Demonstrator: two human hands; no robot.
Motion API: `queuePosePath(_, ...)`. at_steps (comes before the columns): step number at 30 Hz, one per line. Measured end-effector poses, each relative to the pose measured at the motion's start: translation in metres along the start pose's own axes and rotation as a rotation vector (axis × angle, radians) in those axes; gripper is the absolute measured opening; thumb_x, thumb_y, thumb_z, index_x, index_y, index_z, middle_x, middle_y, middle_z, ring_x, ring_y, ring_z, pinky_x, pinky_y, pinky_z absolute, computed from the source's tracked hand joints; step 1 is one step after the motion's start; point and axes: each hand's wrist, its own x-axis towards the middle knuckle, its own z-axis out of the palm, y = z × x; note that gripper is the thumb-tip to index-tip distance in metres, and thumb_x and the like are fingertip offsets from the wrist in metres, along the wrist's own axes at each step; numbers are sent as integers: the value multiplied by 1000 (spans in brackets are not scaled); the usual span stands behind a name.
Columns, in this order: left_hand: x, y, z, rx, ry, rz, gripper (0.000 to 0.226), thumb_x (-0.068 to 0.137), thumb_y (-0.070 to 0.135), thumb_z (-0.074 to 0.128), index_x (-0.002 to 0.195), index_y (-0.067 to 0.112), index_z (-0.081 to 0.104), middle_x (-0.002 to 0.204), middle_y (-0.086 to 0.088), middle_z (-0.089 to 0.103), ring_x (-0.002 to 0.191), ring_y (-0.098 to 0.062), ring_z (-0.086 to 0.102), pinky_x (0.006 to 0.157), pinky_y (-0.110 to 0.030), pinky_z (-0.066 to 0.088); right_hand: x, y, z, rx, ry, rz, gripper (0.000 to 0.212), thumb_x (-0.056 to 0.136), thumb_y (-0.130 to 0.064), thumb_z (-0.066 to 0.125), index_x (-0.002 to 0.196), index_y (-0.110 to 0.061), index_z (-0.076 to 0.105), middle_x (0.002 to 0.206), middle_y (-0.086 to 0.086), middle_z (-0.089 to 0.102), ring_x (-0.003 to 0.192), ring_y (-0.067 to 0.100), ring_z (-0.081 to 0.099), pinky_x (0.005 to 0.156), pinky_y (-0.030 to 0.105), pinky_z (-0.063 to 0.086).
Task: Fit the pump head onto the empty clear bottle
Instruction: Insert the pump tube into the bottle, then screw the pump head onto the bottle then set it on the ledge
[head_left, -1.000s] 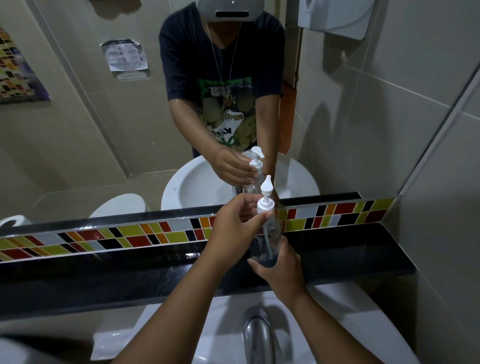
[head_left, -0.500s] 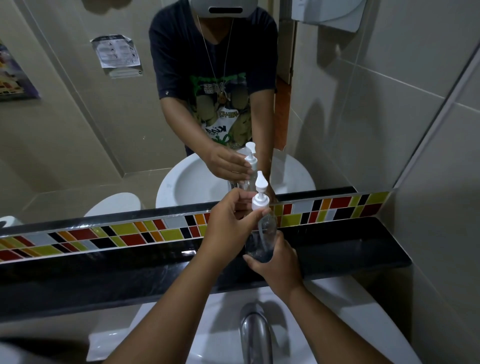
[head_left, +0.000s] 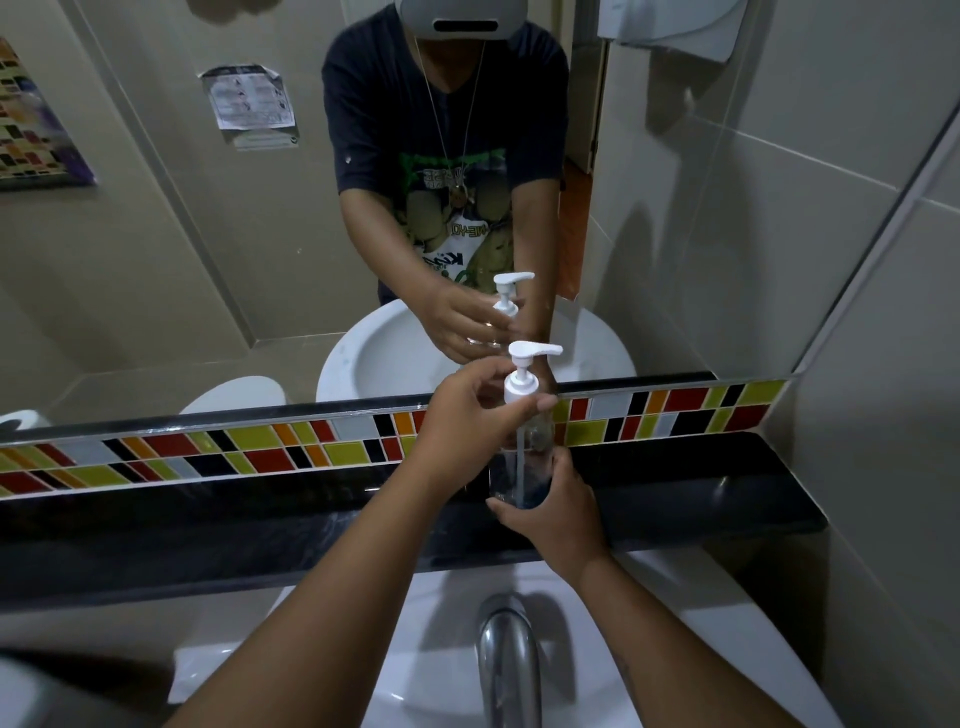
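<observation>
Since a moment ago the pump head has turned, so its spout now points to the right, and the white collar sits on the neck of the clear bottle. The left hand pinches the collar with thumb and fingers, most likely to twist it tight. The right hand wraps around the bottom of the bottle and keeps it upright, so it will not spin (a good way to hold it). The thin tube hangs down inside the bottle. The bottle is held up in the air in front of the black shelf. Behind it are the colored tiles and a big mirror. Below are the white sink and the shiny tap.
</observation>
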Motion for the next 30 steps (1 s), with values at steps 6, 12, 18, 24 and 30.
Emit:
queuePosePath(6,-5,-8,-12,-146,83,-62,24,81,12,82,103,15,72,96,-6,78,92,-19,76,82,-37,64,1,0,1,-13,9,18,91,47,-61,76,124,-31,38,123,3,60,113,29,55,89,46,53)
queuePosePath(12,-9,-9,-11,-229,23,-71,30,86,9,77,115,15,75,109,-1,80,105,-16,75,92,-36,60,2,2,2,-5,27,19,86,47,-61,77,119,-30,41,118,2,62,109,27,58,87,45,53)
queuePosePath(18,-4,-4,-1,-177,-7,-89,34,84,19,81,117,14,74,110,-4,79,104,-22,74,89,-48,62,2,0,2,-17,-4,25,84,51,-60,78,119,-33,38,121,1,59,113,25,55,91,43,52)
queuePosePath(24,-2,-7,-13,-208,17,-100,32,82,8,81,114,9,72,105,-11,79,100,-26,76,87,-43,62,2,2,0,-48,-14,13,82,53,-58,78,122,-31,44,117,4,58,110,28,55,91,46,52)
queuePosePath(30,-8,-11,-16,-190,15,-73,32,80,5,82,111,9,73,101,-4,81,96,-16,76,90,-34,61,3,4,3,-64,-5,28,83,50,-61,76,121,-30,45,113,5,58,106,29,56,87,46,53)
